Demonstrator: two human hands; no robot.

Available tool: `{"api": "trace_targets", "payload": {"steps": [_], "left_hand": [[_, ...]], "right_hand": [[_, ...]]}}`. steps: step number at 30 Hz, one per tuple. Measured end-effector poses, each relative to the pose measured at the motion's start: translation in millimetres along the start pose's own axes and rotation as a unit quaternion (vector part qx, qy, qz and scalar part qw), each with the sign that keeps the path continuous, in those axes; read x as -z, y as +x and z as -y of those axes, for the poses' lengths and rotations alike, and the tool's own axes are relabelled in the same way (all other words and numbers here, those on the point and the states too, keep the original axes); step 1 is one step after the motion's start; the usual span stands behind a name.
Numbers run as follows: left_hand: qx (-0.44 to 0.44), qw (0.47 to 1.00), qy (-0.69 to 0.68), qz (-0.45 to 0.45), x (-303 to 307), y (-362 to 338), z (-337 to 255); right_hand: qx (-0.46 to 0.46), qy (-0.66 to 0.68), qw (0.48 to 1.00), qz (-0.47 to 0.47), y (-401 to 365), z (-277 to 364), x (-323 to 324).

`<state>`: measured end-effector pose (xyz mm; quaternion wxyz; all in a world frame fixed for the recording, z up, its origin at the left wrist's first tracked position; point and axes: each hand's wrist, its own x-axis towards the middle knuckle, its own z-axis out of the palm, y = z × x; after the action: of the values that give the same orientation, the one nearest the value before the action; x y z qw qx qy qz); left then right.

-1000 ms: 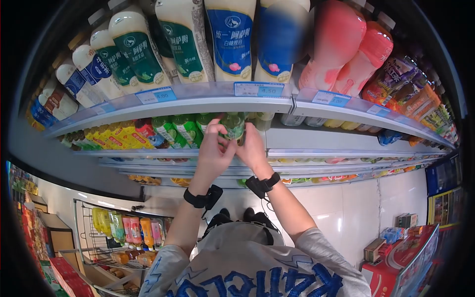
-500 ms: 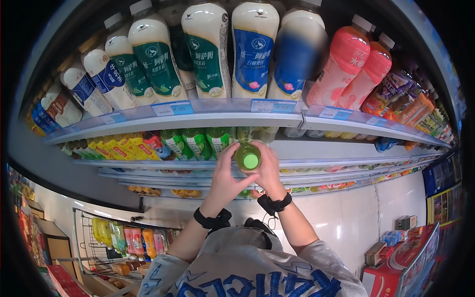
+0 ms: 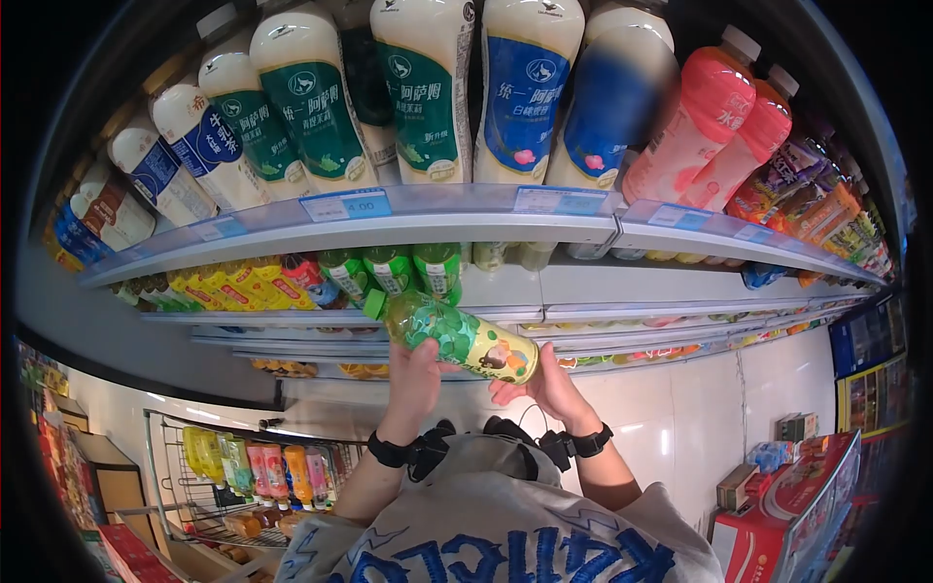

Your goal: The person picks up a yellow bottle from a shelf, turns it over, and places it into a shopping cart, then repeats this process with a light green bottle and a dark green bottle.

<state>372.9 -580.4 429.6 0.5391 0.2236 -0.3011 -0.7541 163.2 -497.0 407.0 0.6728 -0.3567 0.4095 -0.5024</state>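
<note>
A green-capped bottle with a green and yellow label (image 3: pixel 466 340) lies tilted across both hands in front of the shelf, cap to the left and base to the right. My left hand (image 3: pixel 418 374) is closed round it near the cap end. At the base end is my right hand (image 3: pixel 549 389), its thumb against the bottle's end and its fingers curled beneath. Just behind the cap end, green-labelled bottles (image 3: pixel 392 270) stand on the second shelf.
Large milk tea bottles (image 3: pixel 423 97) and pink bottles (image 3: pixel 695 126) line the upper shelf, whose front edge (image 3: pixel 437 222) juts above the hands. A wire cart (image 3: pixel 175 476) with drinks stands at lower left. A red display box (image 3: pixel 768 525) is at lower right.
The bottle has turned from cap towards the camera to lying sideways, label showing. My hands have moved lower and apart, from round its middle to its two ends.
</note>
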Motion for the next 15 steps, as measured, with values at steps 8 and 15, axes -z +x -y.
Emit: {"api": "trace_targets", "payload": {"steps": [8, 15], "left_hand": [[-0.059, 0.988, 0.105, 0.097, 16, 0, -8], [0.002, 1.0, -0.002, 0.025, 19, 0, -6]], "right_hand": [[0.086, 0.214, 0.966, 0.118, -2, -15, -9], [0.147, 0.04, 0.988, 0.034, -3, -4, -21]]}}
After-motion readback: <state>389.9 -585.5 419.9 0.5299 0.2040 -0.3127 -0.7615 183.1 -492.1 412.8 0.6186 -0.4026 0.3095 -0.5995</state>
